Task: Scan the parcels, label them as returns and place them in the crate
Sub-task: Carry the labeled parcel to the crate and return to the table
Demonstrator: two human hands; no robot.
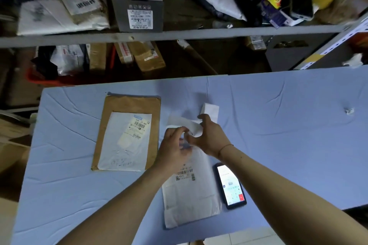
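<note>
A white padded parcel with a barcode label lies in the middle of the blue table, partly under both hands. Over its far end, my left hand and my right hand pinch a white paper label strip between them. The strip runs back to a small white stack of labels. A brown envelope parcel with a white sheet and barcodes lies to the left. A phone with a lit screen rests right of the white parcel.
Metal shelving behind the table holds several boxes and poly bags. A red crate with parcels sits on the lower shelf at left. A small crumpled scrap lies at the table's right. Cardboard boxes stand left of the table.
</note>
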